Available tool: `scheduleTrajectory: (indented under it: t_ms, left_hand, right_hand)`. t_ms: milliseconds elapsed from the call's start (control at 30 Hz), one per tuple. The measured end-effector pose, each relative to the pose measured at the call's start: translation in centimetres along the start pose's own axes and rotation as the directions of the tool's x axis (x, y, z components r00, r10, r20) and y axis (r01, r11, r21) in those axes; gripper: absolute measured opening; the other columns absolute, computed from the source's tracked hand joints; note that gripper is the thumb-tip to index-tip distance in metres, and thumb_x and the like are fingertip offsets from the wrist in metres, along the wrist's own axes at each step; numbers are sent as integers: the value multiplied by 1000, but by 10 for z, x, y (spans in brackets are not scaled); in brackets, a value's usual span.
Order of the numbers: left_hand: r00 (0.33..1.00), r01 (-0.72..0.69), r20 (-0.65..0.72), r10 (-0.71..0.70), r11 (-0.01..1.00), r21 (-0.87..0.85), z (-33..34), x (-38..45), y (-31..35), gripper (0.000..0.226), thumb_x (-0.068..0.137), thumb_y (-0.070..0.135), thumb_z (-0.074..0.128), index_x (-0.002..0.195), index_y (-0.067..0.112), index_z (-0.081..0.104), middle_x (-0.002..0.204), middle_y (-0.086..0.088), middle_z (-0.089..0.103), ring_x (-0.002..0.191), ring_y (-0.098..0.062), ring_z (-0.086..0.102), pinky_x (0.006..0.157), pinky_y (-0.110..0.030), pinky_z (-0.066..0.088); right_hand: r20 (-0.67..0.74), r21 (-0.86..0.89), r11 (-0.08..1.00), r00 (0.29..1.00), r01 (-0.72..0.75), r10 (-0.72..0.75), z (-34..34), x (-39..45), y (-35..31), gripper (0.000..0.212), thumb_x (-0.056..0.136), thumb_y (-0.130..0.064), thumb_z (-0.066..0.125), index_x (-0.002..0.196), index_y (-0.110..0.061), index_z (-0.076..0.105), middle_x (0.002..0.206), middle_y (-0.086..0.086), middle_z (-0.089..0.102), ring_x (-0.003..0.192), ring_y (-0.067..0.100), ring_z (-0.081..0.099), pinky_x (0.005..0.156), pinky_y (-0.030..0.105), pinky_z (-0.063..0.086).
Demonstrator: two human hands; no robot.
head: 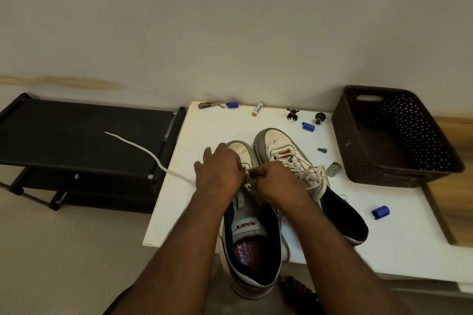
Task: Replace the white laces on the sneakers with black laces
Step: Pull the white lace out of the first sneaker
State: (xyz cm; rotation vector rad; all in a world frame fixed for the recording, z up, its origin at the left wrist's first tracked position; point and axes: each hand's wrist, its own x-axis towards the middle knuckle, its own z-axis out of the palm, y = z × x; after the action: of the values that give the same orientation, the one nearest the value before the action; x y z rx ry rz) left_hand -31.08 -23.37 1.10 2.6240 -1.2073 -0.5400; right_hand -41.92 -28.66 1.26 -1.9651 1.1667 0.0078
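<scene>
Both hands (247,178) work white lace (143,149) from sneaker (252,233).

Two bare forearms, left hand (217,169) and right hand (275,181), no sleeves in view (nothing worn at either wrist). No rings or gloves on the fingers that show. Short nails, where visible.

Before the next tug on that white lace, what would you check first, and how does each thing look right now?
1. Right hand has a grip on the lace at the eyelets: ok.
2. Left hand steadies the near shoe: ok.
3. Loose white lace free to slide, trailing over the black rack: ok.
4. Near shoe fully on the table: not ok, heel overhangs.
5. Black laces in reach: cannot tell.
6. Far shoe unlaced: not ok.
</scene>
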Motion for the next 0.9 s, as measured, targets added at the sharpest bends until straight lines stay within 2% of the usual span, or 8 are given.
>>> scheduleTrajectory:
  t_ms: [200,300,400,467,533,700,800,900]
  left_hand:
    - [995,-90,-29,91,995,32,3,0,6,22,90,29,64,110,24,70,158,6,20,147,-24,6,109,-47,20]
    - [995,-69,-87,47,960,-273,-3,-2,3,9,87,19,66,85,27,70,155,10,27,144,-20,17,108,-43,24]
    - [991,-48,-98,-96,427,-903,-23,-4,1,27,91,4,60,74,25,62,138,7,49,126,-15,46,97,-33,44]
    - [970,-44,-41,-239,-6,-999,-35,-2,-3,25,95,2,52,81,21,60,116,7,60,107,-9,55,89,-25,43]
    - [921,-11,61,-385,-182,-983,-35,4,-13,18,97,7,50,88,20,59,107,4,61,100,-10,55,90,-29,43]
    - [905,123,-103,-412,488,-864,-19,11,-29,24,88,20,67,105,23,50,134,-5,43,107,-19,49,86,-34,46]
    - [963,-16,-226,-149,802,-596,-20,11,-32,52,80,7,70,112,38,45,144,-4,32,128,-28,39,100,-48,44]
    - [987,-161,-60,151,957,-243,-22,7,-25,52,81,3,67,106,48,59,161,6,9,149,-29,-5,117,-57,8]
  right_hand:
    - [-7,-41,999,1000,17,-17,0,-3,-1,39,91,-5,50,125,-18,64,125,5,65,112,18,60,85,21,42]
    - [-6,-20,1000,1000,20,-20,-2,-5,-1,38,93,-7,49,127,-18,62,129,4,62,114,18,59,85,19,40]
    - [11,17,1000,1000,-19,19,-2,-4,0,37,95,-8,48,128,-18,61,135,3,58,120,18,55,89,19,37]
    - [33,0,999,999,-41,41,-1,-3,0,35,94,-9,49,124,-17,64,131,5,61,118,21,56,87,19,37]
    - [61,-60,996,996,-64,68,3,-2,-1,26,91,-14,51,106,-8,70,110,11,68,104,25,61,71,19,40]
    - [69,-36,999,997,24,-21,10,-9,-11,42,93,-48,48,98,-12,68,95,6,67,89,22,62,70,29,46]
    - [77,-118,991,996,62,-53,2,-15,-16,39,84,-48,61,106,-17,66,101,1,65,91,18,60,70,28,46]
    - [62,-212,976,998,46,-34,-2,-13,-16,29,79,-38,67,96,-14,69,90,2,68,82,16,64,69,27,51]
